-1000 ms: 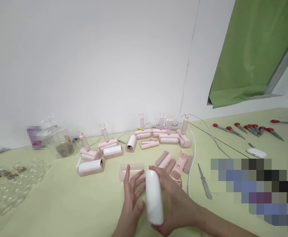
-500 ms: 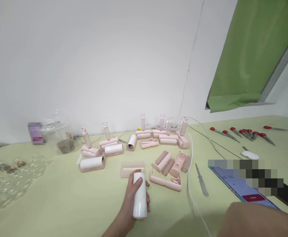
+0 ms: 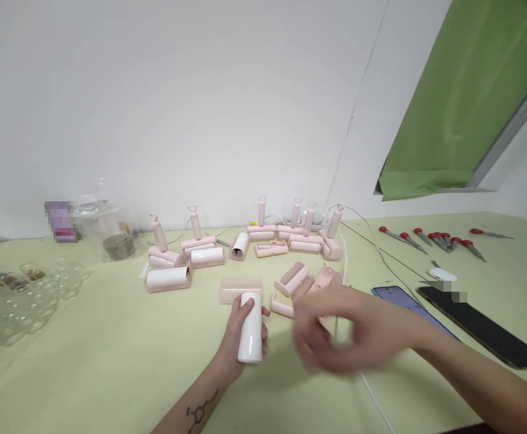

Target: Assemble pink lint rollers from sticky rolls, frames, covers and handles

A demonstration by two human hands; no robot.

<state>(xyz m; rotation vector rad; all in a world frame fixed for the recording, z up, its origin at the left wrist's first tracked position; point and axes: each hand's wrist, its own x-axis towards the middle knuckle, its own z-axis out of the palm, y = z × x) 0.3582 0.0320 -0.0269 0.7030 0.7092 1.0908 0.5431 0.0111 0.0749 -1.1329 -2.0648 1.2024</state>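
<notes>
My left hand (image 3: pixel 232 330) is wrapped round a white lint roller refill (image 3: pixel 251 331), held upright and slightly tilted above the table. Just behind it lies a translucent pink lint roller cover (image 3: pixel 240 285). Smeared by motion, my right hand (image 3: pixel 349 331) hangs to the right of the roll with its fingers bent; whether anything is in them cannot be made out. It partly hides a pink roller frame (image 3: pixel 282 305) and some loose pink roller parts (image 3: pixel 293 278).
Several pink lint rollers with handles (image 3: pixel 199 243) stand along the wall. White rolls in covers (image 3: pixel 167 278) lie at left. A phone (image 3: pixel 480 325), a white cable (image 3: pixel 371 392) and red-handled tools (image 3: pixel 438 239) are at right. Bubble wrap (image 3: pixel 32 304) lies far left.
My right hand has swung in from the lower right towards the middle, now in front of the loose pink parts. My left hand still holds the white refill. The view has shifted slightly.
</notes>
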